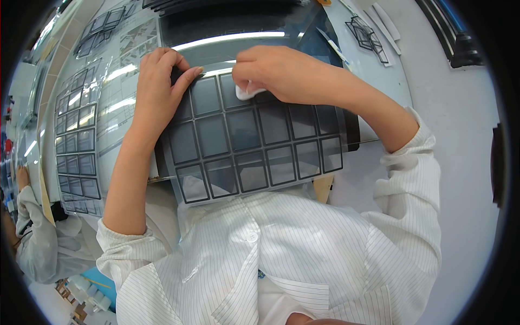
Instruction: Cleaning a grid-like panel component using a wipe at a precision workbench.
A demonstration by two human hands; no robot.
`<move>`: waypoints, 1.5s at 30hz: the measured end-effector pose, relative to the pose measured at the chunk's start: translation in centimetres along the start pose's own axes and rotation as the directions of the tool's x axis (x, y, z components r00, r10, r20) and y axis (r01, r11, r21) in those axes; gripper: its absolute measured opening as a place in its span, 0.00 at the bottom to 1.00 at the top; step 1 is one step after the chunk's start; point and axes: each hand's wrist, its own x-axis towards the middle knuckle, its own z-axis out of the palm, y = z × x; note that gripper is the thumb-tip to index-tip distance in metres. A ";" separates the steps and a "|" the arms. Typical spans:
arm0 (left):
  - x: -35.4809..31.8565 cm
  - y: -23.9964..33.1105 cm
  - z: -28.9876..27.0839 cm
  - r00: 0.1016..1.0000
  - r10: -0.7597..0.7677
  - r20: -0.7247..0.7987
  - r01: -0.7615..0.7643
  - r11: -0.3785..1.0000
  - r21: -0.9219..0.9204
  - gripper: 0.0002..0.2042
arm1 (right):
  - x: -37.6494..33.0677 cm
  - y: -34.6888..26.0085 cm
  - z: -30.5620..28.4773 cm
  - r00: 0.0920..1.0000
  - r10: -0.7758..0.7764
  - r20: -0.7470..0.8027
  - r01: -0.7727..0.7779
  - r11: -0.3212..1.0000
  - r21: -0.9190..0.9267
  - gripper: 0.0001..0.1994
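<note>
The small whitish containers [95,295] at your lower left are too small and blurred for you to tell what they hold. In front of you, the clear sheet of dark-framed panes [244,130] lies on the worktop [122,116], its near edge reaching past the worktop edge toward your shirt. Your right hand [271,70] is closed on a white wad [246,95], down on a pane in the far row. Your left hand [157,76] has bent fingers at the far left corner; you cannot tell whether it grips the sheet or only presses. Another framed sheet [78,141] lies to your left, and loose dark frames [365,35] sit at far right, near a slim pointed tool [333,46]. Your right hand and forearm hide part of the far row, and your fingers cover most of the wad. A co-worker's sleeve [40,238] is cut off at the left rim.
</note>
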 end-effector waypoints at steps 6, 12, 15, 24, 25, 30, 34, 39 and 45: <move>0.0 0.1 -0.2 1.000 0.006 -0.004 -0.006 1.000 0.008 0.11 | 0.6 1.3 -0.5 0.958 -0.129 -0.257 -0.018 0.866 -0.500 0.05; 0.0 0.0 -0.2 1.000 0.004 0.005 -0.004 1.000 0.012 0.11 | -0.1 1.0 -0.6 0.967 -0.041 -0.252 0.011 0.993 -0.119 0.04; 0.2 0.1 -0.1 1.000 -0.008 0.020 0.008 1.000 0.000 0.11 | -0.9 0.4 0.9 0.983 -0.050 -0.179 0.065 0.995 0.078 0.05; 0.3 0.3 -0.1 0.999 -0.028 0.042 0.029 0.999 -0.025 0.11 | 0.5 6.3 0.4 0.865 0.099 -0.492 -0.291 0.898 -0.331 0.07; 0.1 0.3 -0.3 0.999 -0.036 0.041 0.036 0.999 -0.019 0.11 | 0.8 4.9 0.4 0.881 0.006 -0.473 -0.131 0.964 -0.232 0.06; 0.0 -0.2 -0.1 0.999 -0.018 0.035 0.018 1.000 -0.008 0.12 | 1.5 0.3 3.8 0.952 -0.148 -0.267 0.171 0.983 0.065 0.06; 0.0 0.0 -0.2 0.999 -0.022 0.038 0.023 1.000 -0.015 0.12 | 2.5 1.5 3.9 0.955 -0.092 -0.281 0.060 0.991 -0.120 0.07; 0.1 0.0 -0.1 1.000 0.003 0.027 -0.003 1.000 -0.018 0.12 | 2.8 3.2 1.8 0.890 0.045 -0.453 -0.143 0.973 -0.183 0.07; 0.2 0.1 -0.4 0.998 -0.035 0.057 0.036 0.999 -0.009 0.11 | 2.2 0.7 4.0 0.948 -0.038 -0.315 0.009 0.996 -0.091 0.06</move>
